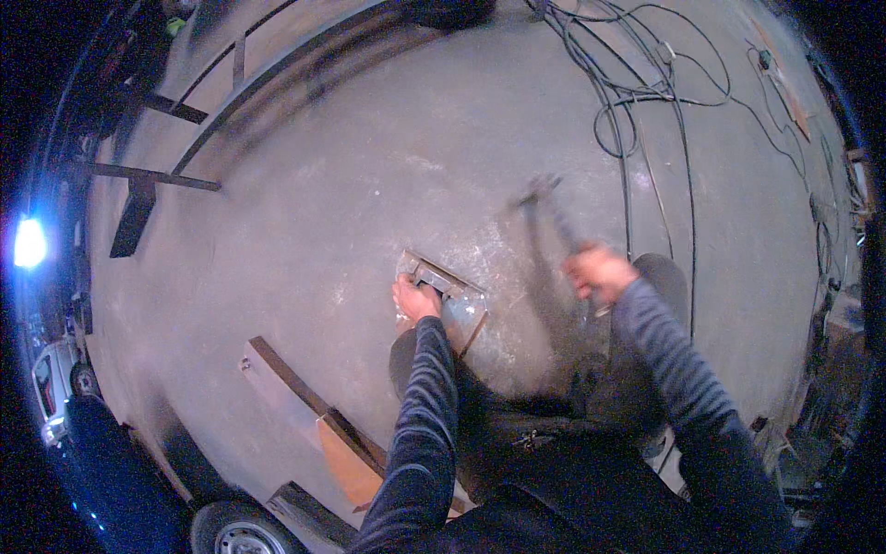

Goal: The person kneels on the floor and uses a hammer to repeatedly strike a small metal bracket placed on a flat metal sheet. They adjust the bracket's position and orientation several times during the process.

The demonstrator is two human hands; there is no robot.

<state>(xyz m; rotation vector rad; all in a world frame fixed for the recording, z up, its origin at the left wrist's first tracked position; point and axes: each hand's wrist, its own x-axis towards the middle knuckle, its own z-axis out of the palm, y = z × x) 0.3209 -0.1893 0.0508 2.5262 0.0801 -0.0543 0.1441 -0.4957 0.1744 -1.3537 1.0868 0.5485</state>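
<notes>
My right hand [602, 273] is closed around the handle of a hammer [559, 211], raised to the right of the metalwork. The hammer and hand are smeared by motion. My left hand [417, 297] grips a small metal bracket [437, 280] and presses it down on a flat metal plate [468, 313] lying on the floor between my knees. Some of the left fingers are hidden behind the bracket. A gap of bare floor separates the hammer head from the bracket.
A long metal bar [293, 377] with an orange-brown piece [349, 463] lies at lower left, near a car wheel [247, 534]. A curved metal frame [242, 97] stands at upper left. Black cables [637, 95] loop across the upper right floor. A bright lamp [30, 243] shines at far left.
</notes>
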